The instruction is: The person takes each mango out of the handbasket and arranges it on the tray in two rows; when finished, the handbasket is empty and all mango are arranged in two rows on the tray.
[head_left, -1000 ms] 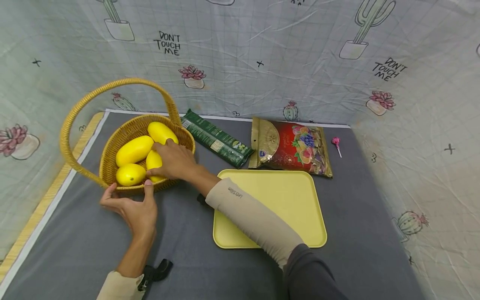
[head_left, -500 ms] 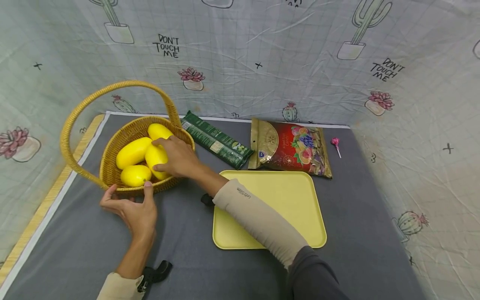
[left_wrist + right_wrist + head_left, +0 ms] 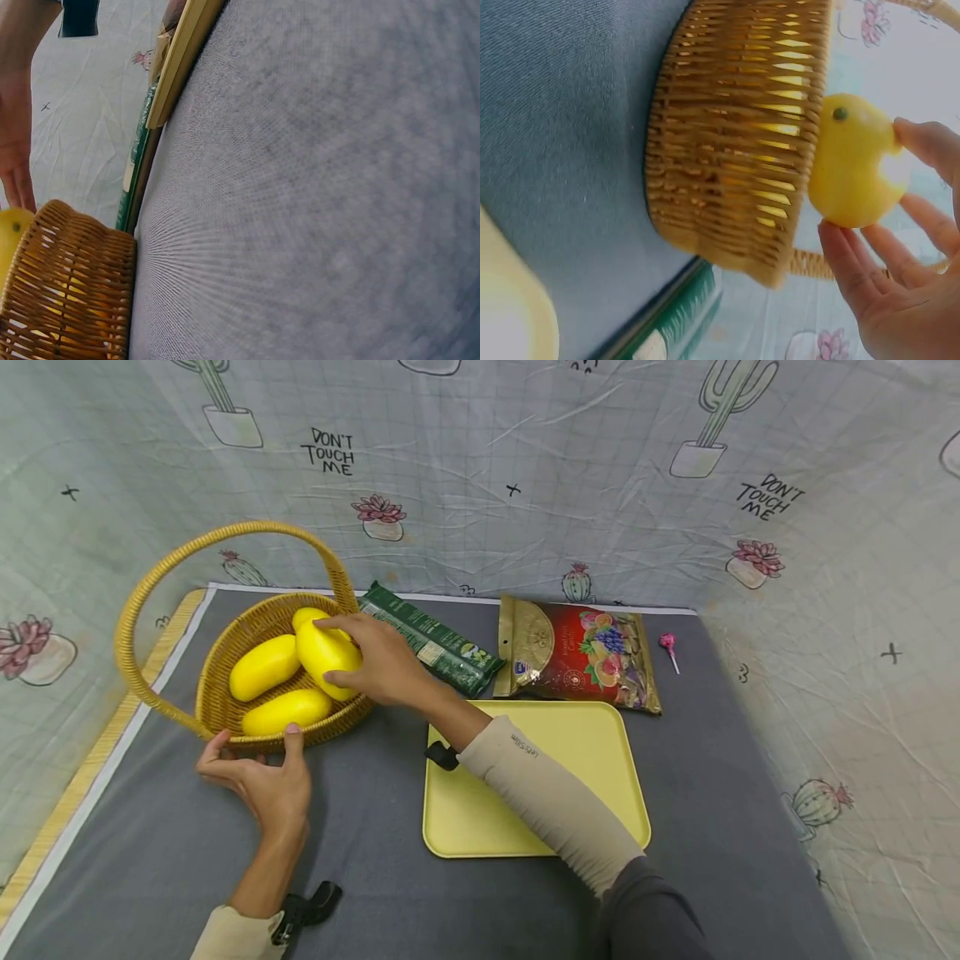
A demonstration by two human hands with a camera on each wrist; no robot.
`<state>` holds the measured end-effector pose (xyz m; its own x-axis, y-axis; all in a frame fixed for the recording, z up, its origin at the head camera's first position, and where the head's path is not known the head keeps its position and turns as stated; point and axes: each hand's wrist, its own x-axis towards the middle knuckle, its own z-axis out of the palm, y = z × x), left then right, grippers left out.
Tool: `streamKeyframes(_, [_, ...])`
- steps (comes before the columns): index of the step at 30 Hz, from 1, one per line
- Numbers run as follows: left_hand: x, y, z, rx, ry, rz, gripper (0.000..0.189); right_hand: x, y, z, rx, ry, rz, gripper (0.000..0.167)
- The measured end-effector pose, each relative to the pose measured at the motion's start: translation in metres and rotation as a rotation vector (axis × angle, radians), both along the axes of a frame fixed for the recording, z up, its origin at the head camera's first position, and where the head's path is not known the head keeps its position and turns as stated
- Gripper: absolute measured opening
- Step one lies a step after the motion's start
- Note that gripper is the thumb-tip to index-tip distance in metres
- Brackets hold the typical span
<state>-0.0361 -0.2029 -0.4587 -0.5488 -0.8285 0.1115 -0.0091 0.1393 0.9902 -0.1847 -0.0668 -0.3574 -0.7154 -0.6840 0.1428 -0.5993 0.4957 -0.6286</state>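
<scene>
A yellow wicker basket (image 3: pixel 217 652) with a tall arched handle stands at the table's left. My right hand (image 3: pixel 382 660) holds a yellow mango (image 3: pixel 327 653) over the basket's right side, fingers on top and thumb below. In the right wrist view, that mango (image 3: pixel 859 161) shows its green stem end at the rim, between thumb and fingertips. Several other mangoes lie inside: one at the left (image 3: pixel 264 668), one along the front (image 3: pixel 287 713), and another mostly behind the held one. My left hand (image 3: pixel 270 781) grips the basket's front rim, thumb on the edge.
A yellow tray (image 3: pixel 480 818) lies under the right forearm. Behind it are a long green packet (image 3: pixel 435 639) and a red and gold candy bag (image 3: pixel 577 656). A pink lollipop (image 3: pixel 669 643) sits farther right. A patterned cloth (image 3: pixel 465 460) rises along the back edge.
The right hand has lifted a mango from the basket's right side and shifted slightly right. The front mango has rolled rightward. My left hand stays on the rim.
</scene>
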Motion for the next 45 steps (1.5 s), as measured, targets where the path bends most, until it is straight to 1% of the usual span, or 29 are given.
streamKeyframes(2, [0.000,0.002,0.003,-0.001,-0.002,0.000,0.070,0.000,0.009,0.003,-0.028,-0.014,0.017,0.069])
streamKeyframes(7, [0.001,0.007,0.011,-0.002,-0.005,0.005,0.067,0.000,0.034,0.003,-0.124,-0.066,0.039,0.069])
streamKeyframes(9, [0.002,0.008,0.013,-0.003,-0.006,0.007,0.067,-0.001,0.046,0.003,-0.158,-0.084,0.049,0.068])
streamKeyframes(13, [0.002,0.009,0.015,-0.002,-0.013,0.010,0.066,-0.001,0.071,0.002,-0.183,-0.118,0.077,0.067])
streamKeyframes(16, [0.002,0.009,0.015,-0.001,-0.012,0.008,0.066,-0.003,0.091,-0.001,-0.181,-0.132,0.099,0.066])
streamKeyframes(20, [0.001,0.006,0.010,-0.001,-0.011,0.012,0.068,-0.006,0.116,-0.010,-0.141,-0.149,0.118,0.064])
streamKeyframes(25, [-0.001,0.001,0.002,-0.007,-0.024,0.017,0.068,-0.007,0.144,-0.019,-0.089,-0.198,0.144,0.064])
streamKeyframes(30, [0.000,0.000,0.000,-0.005,-0.015,0.009,0.069,-0.007,0.165,-0.028,-0.022,-0.227,0.160,0.061])
streamKeyframes(35, [0.001,0.001,0.000,-0.018,-0.011,0.005,0.069,-0.007,0.175,-0.033,0.060,-0.265,0.186,0.059])
streamKeyframes(38, [0.000,0.000,-0.001,-0.022,-0.011,0.005,0.069,-0.008,0.178,-0.034,0.079,-0.289,0.216,0.060])
streamKeyframes(42, [0.000,-0.001,-0.002,-0.021,-0.015,0.007,0.071,-0.010,0.180,-0.036,0.098,-0.291,0.275,0.061])
streamKeyframes(45, [0.000,-0.001,-0.001,-0.022,-0.022,0.009,0.071,-0.013,0.180,-0.036,0.108,-0.298,0.300,0.061])
